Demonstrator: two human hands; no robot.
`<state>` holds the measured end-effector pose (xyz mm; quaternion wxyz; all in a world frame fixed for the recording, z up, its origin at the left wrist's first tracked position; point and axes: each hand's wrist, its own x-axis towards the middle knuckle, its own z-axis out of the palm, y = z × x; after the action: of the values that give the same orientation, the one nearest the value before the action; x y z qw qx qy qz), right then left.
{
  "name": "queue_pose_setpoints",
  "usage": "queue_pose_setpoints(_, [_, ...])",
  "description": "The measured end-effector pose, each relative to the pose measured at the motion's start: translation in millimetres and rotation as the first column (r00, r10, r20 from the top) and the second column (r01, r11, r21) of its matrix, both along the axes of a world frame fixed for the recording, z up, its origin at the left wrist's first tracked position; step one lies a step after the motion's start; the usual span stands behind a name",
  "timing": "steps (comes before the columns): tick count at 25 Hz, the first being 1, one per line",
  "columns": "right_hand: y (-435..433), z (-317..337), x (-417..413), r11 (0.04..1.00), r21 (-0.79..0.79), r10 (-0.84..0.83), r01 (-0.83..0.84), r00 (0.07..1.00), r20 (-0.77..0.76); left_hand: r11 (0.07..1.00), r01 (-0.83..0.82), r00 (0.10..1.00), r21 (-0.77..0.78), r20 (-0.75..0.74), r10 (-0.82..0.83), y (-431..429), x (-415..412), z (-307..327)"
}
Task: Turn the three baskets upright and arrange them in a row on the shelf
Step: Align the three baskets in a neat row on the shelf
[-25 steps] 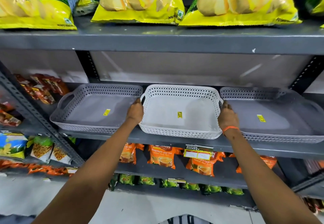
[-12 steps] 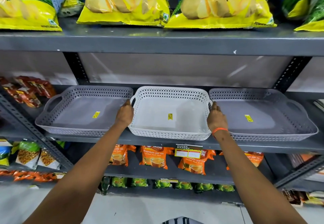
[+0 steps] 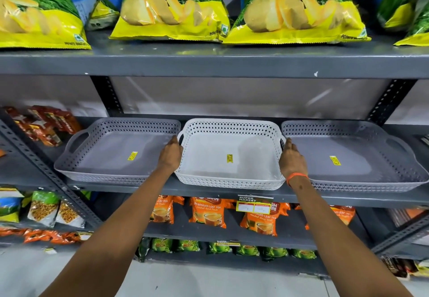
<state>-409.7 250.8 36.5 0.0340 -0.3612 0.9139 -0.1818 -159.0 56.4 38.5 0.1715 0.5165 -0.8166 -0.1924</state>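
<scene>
Head cam view, biggest thing first: a grey metal shelf (image 3: 232,194) rack fills pretty much everything, with three perforated plastic baskets sitting upright in a row on the middle level. The left grey basket (image 3: 111,152) and the right grey basket (image 3: 352,157) flank a white basket (image 3: 229,155) in the centre — all three open side up, flat bottoms down, rims nearly touching side to side. The white one sticks out a bit past the shelf's front edge compared to its neighbours.

Up top, big yellow-and-blue bags of potato chips (image 3: 171,11) line the upper shelf. Below the baskets, orange packs of leaf tea (image 3: 209,213) stand in a row, with green packets (image 3: 185,245) on the level under that. Off to the left there are red snack packets (image 3: 46,125) on a side shelf.

Both arms reach up from the bottom of the frame. The left hand (image 3: 171,155) is pressed against the white basket's left handle side, fingers curled up to the rim — a loose grip on the edge, can't fully tell how far the fingers wrap since they're hidden. The right hand (image 3: 291,159) mirrors it on the right handle side, fingers up against the rim, with an orange wristband (image 3: 296,177) on that wrist.

Smallest bits: each basket has a little yellow sticker (image 3: 229,158) on its floor, and a supermarket price tag (image 3: 254,203) hangs on the shelf edge just under the white basket.
</scene>
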Motion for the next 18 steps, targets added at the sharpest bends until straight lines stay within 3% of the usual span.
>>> queue_pose_setpoints(12, [-4.7,-4.2,-5.1,1.0,0.017,-0.001,0.002,1.0,-0.016,1.0,0.028,0.999,-0.005,0.024,-0.027,-6.2,-0.4,-3.5])
queue_pose_setpoints(18, [-7.1,-4.0,-6.3,0.999,0.04,0.014,-0.013,0.999,-0.028,1.0,-0.009,0.994,0.029,0.11,0.006,-5.9,-2.5,-0.9])
